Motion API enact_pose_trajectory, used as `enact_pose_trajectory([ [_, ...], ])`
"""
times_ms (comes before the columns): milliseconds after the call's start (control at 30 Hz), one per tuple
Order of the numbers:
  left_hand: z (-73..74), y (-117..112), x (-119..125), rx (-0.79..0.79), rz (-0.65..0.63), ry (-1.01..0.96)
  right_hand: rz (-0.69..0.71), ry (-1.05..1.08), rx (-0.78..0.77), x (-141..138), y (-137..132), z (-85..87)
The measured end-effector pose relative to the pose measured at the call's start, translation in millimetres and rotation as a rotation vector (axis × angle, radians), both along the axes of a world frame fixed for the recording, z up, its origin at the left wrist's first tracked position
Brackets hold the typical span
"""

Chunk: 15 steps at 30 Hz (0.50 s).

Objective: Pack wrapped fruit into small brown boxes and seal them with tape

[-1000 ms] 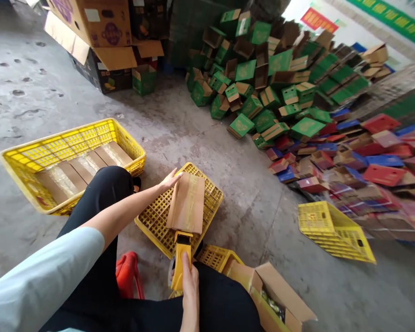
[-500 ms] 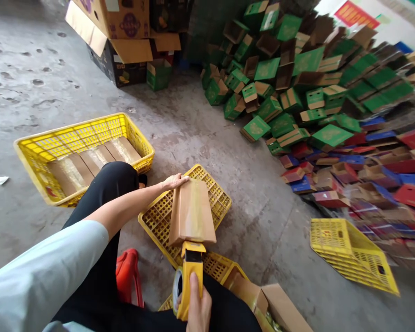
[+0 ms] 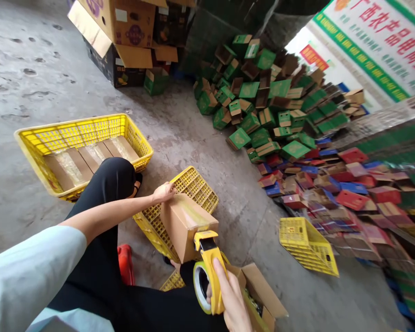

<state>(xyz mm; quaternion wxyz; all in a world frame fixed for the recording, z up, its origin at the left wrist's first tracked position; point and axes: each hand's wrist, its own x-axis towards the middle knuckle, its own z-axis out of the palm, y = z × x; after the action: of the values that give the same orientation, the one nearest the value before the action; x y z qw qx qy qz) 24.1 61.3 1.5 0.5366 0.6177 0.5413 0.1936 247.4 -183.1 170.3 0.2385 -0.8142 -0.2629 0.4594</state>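
Observation:
A brown cardboard box [image 3: 179, 226] rests tilted on an upturned yellow crate [image 3: 196, 186], a strip of clear tape along its top. My left hand [image 3: 164, 192] is closed over the far left corner of this box, its fingertips partly hidden. In my right hand [image 3: 230, 295] is a yellow tape dispenser [image 3: 212, 258] with a roll of tape, gripped by its handle. The dispenser's head meets the box's near end at the upper edge. Below right, an open carton [image 3: 262, 295] holds contents too shadowed to identify.
Left stands a yellow crate [image 3: 86, 122] with several taped boxes. A red stool [image 3: 125, 265] is beside my leg. Another yellow crate [image 3: 307, 244] lies to the right. Beyond are heaped green cartons [image 3: 248, 133], red and blue cartons [image 3: 352, 198] and stacked large boxes [image 3: 133, 27].
The box has turned and tipped, showing more of its left side and near end. My right hand and the tape dispenser have shifted right. The view has swung to the right.

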Motion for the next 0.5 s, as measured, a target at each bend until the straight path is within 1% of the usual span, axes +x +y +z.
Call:
enact_pose_trajectory([
  [67,31.2,0.2,7.1,0.13,-0.067,-0.087,0.039,0.02,0.038,-6.7,21.0,-3.4],
  [100,46.5,-1.8,11.3,0.214,-0.132,-0.154,0.053,0.028,0.058,-10.6,33.4,-4.1],
  [133,60.5,-5.1,15.5,0.369,-0.25,-0.265,0.066,0.032,0.075,-14.5,46.6,-3.8],
  [167,72.3,-9.3,19.5,0.512,-0.341,-0.352,0.083,0.038,0.088,-18.1,59.8,-2.5],
  [233,88.0,-17.9,25.7,0.678,-0.425,-0.412,0.108,0.058,0.104,-23.5,83.8,1.9],
  [267,91.9,-21.1,27.6,0.722,-0.429,-0.394,0.116,0.07,0.104,-24.9,93.5,4.3],
  [333,94.0,-24.2,29.0,0.766,-0.41,-0.307,0.131,0.09,0.093,-24.9,107.7,7.7],
  [400,92.2,-22.8,27.5,0.79,-0.394,-0.229,0.147,0.102,0.08,-22.5,115.5,8.5],
  [500,90.4,-17.2,23.6,0.812,-0.398,-0.204,0.169,0.114,0.071,-18.9,121.3,7.2],
])
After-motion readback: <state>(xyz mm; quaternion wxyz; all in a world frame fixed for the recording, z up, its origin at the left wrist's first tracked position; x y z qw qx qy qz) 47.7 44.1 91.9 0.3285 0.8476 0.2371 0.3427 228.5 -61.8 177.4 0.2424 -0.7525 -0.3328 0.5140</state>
